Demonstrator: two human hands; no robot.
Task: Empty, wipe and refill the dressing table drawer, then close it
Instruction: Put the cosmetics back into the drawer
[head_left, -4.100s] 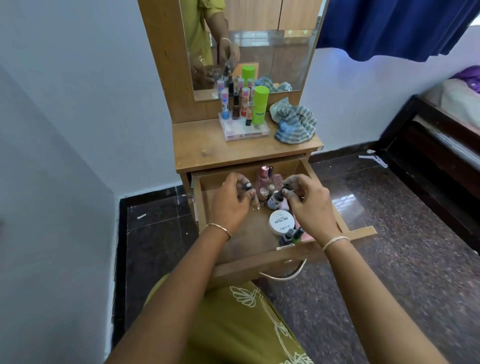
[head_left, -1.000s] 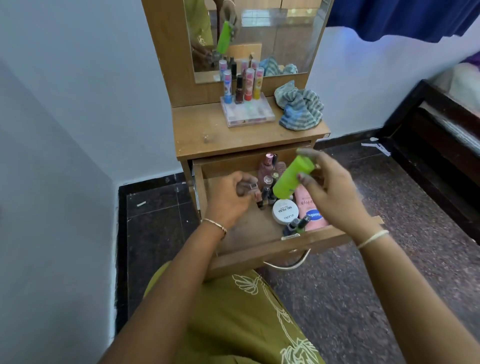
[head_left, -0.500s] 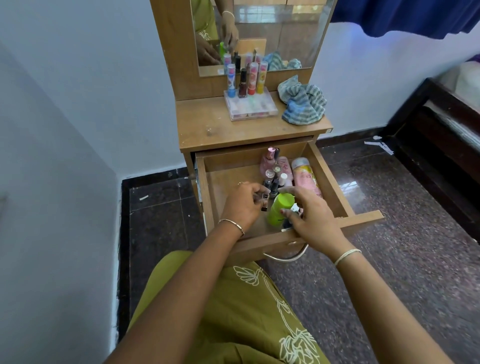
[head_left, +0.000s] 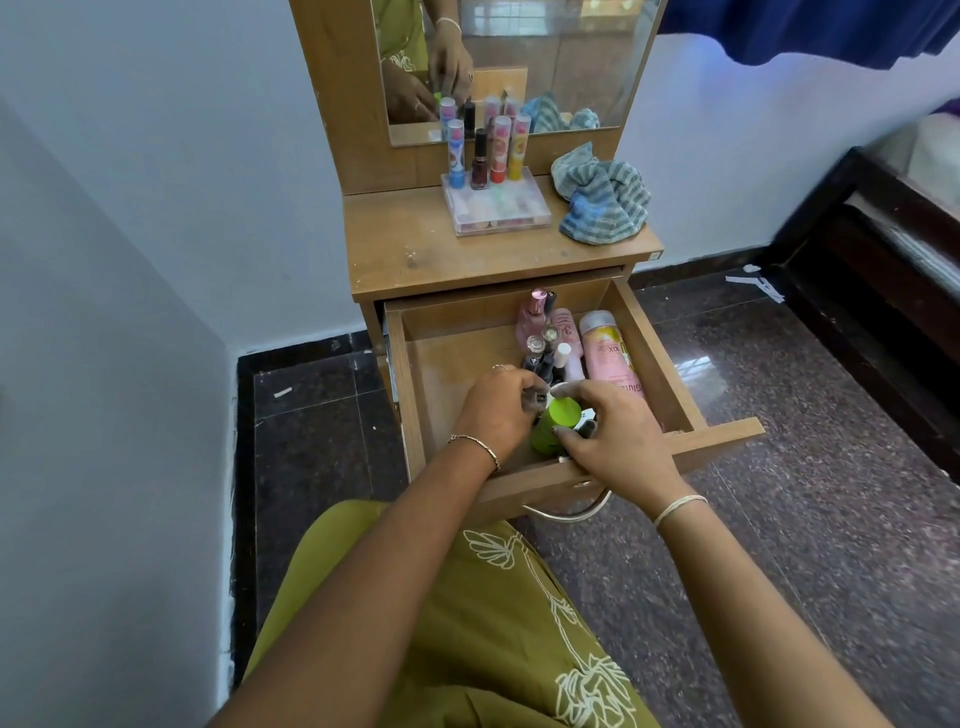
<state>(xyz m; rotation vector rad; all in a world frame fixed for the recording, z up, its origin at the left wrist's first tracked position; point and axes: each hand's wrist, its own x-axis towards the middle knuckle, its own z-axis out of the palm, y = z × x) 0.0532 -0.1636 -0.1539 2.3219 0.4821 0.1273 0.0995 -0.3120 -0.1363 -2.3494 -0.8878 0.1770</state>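
Mostly hidden by fingers, the upright lime-green plastic bottle (head_left: 557, 422) stands near the front of the open wooden drawer (head_left: 411, 395), the right hand (head_left: 621, 444) curled round it. The left hand (head_left: 496, 413) pinches a small dark vial (head_left: 538, 398), hard to make out.

Both forearms bare, reaching forward and down from the lower edge of view, converging.

Left grip (head_left: 496, 410): back of hand up, knuckles raised, fingers curled under. Tips pinch a small dark bottle (head_left: 537, 399). Ring on one finger. Thin bangle (head_left: 475, 447) at the wrist.

Right grip (head_left: 615, 441): back of hand up, wrist angled slightly inward. Thumb and curved fingers sit round the top of a green bottle (head_left: 558, 421). Pale band (head_left: 679, 506) at the wrist.

Grips close together, fingertips facing. Whether they touch each other cannot be told.
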